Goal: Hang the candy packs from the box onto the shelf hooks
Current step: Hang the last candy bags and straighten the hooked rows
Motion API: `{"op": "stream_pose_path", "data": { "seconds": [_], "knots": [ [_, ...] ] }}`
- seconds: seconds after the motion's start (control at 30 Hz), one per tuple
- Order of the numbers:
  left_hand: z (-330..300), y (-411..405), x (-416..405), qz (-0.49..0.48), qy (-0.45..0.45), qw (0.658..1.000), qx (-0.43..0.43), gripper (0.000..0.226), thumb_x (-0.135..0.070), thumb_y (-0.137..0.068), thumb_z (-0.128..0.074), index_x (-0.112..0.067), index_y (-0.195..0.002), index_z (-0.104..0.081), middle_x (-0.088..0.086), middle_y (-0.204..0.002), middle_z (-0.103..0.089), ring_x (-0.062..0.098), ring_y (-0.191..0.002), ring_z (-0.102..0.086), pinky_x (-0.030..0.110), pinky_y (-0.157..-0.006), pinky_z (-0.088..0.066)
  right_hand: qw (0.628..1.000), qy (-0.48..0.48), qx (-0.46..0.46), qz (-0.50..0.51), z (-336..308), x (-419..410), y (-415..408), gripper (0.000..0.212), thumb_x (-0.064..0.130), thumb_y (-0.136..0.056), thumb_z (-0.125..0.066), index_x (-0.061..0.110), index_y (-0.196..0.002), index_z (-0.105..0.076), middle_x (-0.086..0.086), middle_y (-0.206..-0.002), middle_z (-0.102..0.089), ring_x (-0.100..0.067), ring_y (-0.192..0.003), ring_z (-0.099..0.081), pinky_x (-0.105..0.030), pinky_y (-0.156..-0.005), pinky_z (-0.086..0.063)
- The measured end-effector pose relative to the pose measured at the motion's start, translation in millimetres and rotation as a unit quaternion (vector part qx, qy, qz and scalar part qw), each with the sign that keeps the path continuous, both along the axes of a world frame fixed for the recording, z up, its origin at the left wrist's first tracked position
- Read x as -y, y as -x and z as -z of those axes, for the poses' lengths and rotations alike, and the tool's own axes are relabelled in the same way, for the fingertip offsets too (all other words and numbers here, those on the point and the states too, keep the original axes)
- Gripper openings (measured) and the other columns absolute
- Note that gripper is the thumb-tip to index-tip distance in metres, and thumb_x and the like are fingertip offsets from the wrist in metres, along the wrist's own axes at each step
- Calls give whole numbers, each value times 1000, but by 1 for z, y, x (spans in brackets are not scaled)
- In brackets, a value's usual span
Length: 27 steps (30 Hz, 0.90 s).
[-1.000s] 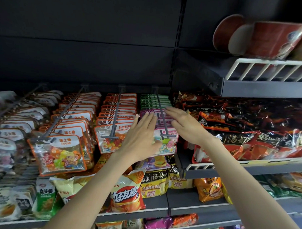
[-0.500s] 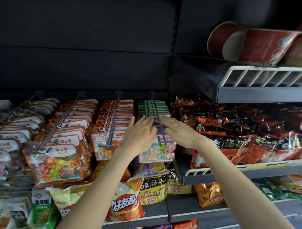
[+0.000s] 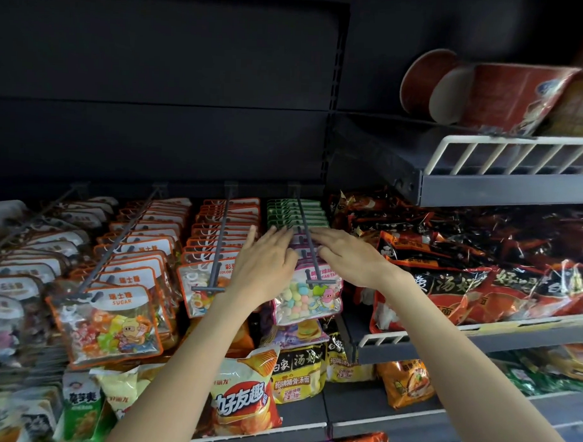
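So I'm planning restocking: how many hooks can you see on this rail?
5: far-left hook, sugar-pack hook, orange-pack hook, the hook between both hands, and possibly one more hidden off the left edge.

Candy packs [image 3: 305,295] under both hands: clear glossy plastic film, printed purple border, light glints on face. Hook [image 3: 310,251] between left hand [image 3: 265,269] and right hand [image 3: 350,261]: matt grey metal rod, smooth. Noodle packs [image 3: 479,280] right of hands: crinkled shiny foil-like film. Chip bag [image 3: 244,394] below wrists: glossy smooth plastic. Shelf rail [image 3: 517,156] above right: white coated wire. Back panel [image 3: 162,84] above: matt dark sheet.
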<state>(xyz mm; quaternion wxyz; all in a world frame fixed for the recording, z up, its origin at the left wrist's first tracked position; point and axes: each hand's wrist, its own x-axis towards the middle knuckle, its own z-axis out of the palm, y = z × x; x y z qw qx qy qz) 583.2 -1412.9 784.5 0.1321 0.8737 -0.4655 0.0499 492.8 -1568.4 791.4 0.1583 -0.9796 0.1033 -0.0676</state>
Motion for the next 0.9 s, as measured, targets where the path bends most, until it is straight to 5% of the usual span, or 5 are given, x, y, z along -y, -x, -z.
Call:
{"op": "stream_pose_path", "data": {
  "seconds": [0.43,0.53,0.67,0.77,0.9],
  "knots": [
    [2,-9,19,-19,12,1000,21,49,-26,-103,-18,-12,-149,-27,2,-156,-28,14,-145,-21,41,-119,1,1000,-1,-9,-12,1,5,-25,47,24,-102,-29,6,-142,-45,-10,-153,-36,-20,-142,-30,-29,-118,-17],
    [3,-10,16,-11,61,998,27,46,-24,-103,-19,-14,-144,-39,1,-148,-42,13,-139,-33,40,-119,0,1000,-11,19,-11,-5,4,-18,40,13,-103,-31,7,-140,-47,-6,-151,-40,-17,-140,-32,-14,-111,-15],
    [6,-7,16,-8,115,993,23,48,-27,-103,-19,-14,-149,-29,1,-155,-32,11,-144,-21,33,-119,2,995,-50,84,16,-14,-6,-11,41,13,-103,-33,7,-142,-44,-8,-150,-40,-16,-139,-33,-1,-98,-11],
    [15,14,4,25,279,960,-31,48,-23,-103,-31,-16,-150,-25,-5,-157,-22,4,-144,-14,17,-116,1,973,-157,158,52,-10,-20,11,46,13,-103,-34,13,-148,-33,-1,-158,-24,-9,-145,-17,-7,-108,-7],
    [52,60,-24,-3,481,856,-190,54,-13,-95,-48,-30,-144,-31,-17,-150,-29,-4,-139,-23,15,-116,-17,888,-341,287,112,28,-50,54,55,15,-98,-42,28,-150,-27,14,-156,-24,-1,-144,-19,-31,-121,-16]
  ]
}}
